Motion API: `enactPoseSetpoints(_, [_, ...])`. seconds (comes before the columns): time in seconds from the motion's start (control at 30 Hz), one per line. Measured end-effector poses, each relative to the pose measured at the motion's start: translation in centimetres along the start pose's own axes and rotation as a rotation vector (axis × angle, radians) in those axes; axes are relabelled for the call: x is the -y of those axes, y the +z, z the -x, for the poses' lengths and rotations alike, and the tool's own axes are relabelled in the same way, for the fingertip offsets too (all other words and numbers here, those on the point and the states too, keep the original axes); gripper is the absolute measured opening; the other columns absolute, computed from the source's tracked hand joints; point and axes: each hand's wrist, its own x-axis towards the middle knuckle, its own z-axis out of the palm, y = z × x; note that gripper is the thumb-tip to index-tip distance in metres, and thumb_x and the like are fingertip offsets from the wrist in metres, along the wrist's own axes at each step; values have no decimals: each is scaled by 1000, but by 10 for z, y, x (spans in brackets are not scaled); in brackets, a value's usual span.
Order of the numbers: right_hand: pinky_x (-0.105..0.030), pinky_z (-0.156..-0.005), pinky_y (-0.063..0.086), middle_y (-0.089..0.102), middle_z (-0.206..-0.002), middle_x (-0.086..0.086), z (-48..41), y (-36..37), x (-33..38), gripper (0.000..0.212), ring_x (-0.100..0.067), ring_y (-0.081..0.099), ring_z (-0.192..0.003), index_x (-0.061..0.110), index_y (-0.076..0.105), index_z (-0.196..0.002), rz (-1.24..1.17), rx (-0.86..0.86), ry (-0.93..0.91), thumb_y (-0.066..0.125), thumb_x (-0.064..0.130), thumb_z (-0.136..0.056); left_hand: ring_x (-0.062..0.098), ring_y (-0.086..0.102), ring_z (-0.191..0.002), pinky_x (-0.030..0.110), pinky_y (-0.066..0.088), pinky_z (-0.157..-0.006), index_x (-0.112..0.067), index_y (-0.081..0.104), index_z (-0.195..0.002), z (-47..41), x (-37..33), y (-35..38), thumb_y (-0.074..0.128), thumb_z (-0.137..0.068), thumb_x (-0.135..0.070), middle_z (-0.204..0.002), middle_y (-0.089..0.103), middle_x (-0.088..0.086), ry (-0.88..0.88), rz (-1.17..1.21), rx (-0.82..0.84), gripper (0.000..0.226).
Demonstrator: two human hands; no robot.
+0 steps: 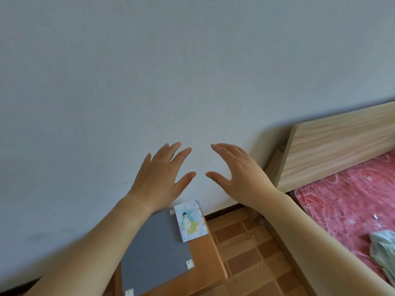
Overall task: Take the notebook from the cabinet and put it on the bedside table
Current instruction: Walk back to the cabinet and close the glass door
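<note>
I have both hands raised in front of the pale wall (149,71), backs toward me, and neither one is holding anything. My left hand (159,178) is spread flat with the fingers apart and the thumb pointing toward the other hand; my right hand (237,174) is likewise open, fingers loosely together and angled up to the left, thumb reaching inward so that the two thumb tips sit near each other without touching. Below them, the notebook (190,221) lies flat on the wooden counter (205,259), its spiral binding along the left edge and an illustrated cover with a figure in pale blue and yellow facing up. It rests at the far corner of the counter, close to the wall, with its left side overlapping the edge of a grey mat (156,251) that covers most of the top; small white tabs show at the mat's corners. My left wrist crosses above the mat's far corner. To the right, reddish-brown tiled floor (245,246) separates the counter from the bed (346,201), which has a light wooden headboard (333,144) against the wall and a red patterned cover. A crumpled pale green cloth (382,248) lies on the bed near the right edge of view.
</note>
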Motion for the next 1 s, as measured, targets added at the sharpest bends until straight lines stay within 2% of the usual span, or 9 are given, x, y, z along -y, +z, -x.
enactPoseSetpoints(0.2, [-32,-109,22,32,-148,8,-9,-18,-38,63,-11,23,-136,28,25,-141,-5,45,-61,44,54,-88,16,7,-143,48,17,-113,-34,12,-145,-22,-32,7,16,-83,-62,-156,10,-5,-65,6,1,68])
enactPoseSetpoints(0.4, [-27,-107,22,27,-149,11,-27,-14,-55,65,-9,22,-135,31,18,-143,-37,130,-164,44,54,-88,14,7,-143,46,14,-115,-36,10,-145,-22,-37,19,24,-88,-59,-156,11,-6,-183,3,13,63])
enactPoseSetpoints(0.53, [-25,-105,24,28,-149,10,-45,-1,-48,64,-9,24,-134,29,19,-143,-91,177,-298,45,51,-89,13,6,-143,45,13,-115,-35,10,-145,-8,-28,26,27,-90,-56,-156,12,-8,-326,0,7,61])
enactPoseSetpoints(0.77, [-17,-99,20,33,-147,9,-63,24,-1,65,-9,28,-133,26,21,-143,-220,243,-534,48,48,-88,11,3,-142,44,9,-115,-36,9,-145,50,-13,22,26,-91,-56,-156,10,-9,-585,15,-8,60])
enactPoseSetpoints(1.0, [-17,-100,20,33,-147,7,-49,58,101,65,-12,31,-132,25,22,-143,-287,390,-815,48,47,-88,11,8,-142,46,12,-114,-36,11,-144,163,3,7,27,-92,-55,-155,15,-8,-886,-19,-98,58])
